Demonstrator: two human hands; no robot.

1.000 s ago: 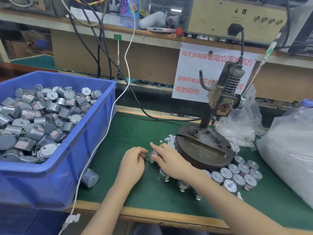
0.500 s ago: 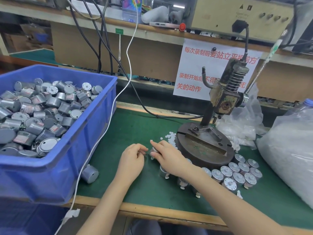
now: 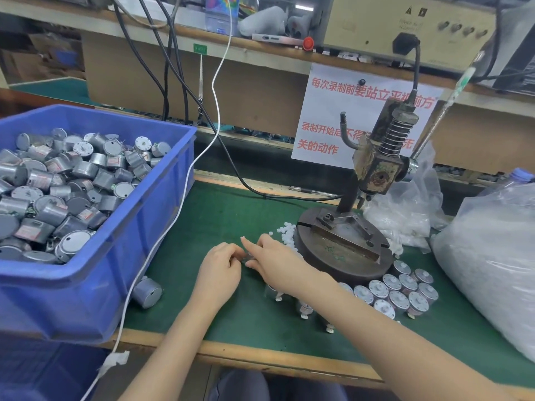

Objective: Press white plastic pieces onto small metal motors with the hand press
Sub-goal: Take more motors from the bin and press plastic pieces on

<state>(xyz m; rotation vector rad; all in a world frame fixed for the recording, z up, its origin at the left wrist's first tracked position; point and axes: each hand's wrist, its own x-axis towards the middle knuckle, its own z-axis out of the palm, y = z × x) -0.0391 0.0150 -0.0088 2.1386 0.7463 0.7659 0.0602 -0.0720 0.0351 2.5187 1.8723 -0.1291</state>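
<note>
Motor (image 3: 248, 257): just left of the hand press (image 3: 376, 169), mostly hidden in your curled left hand (image 3: 220, 270).
Right hand (image 3: 275, 259): fingertips on it, grip unclear; probably seating a piece.
White pieces (image 3: 285, 231): heaped at the press base, handy.

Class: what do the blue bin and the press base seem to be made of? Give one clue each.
Blue bin: probably moulded plastic, uniform glossy colour, rounded rim. Press base: likely cast iron or steel, dull, dark, rust-stained.
</note>
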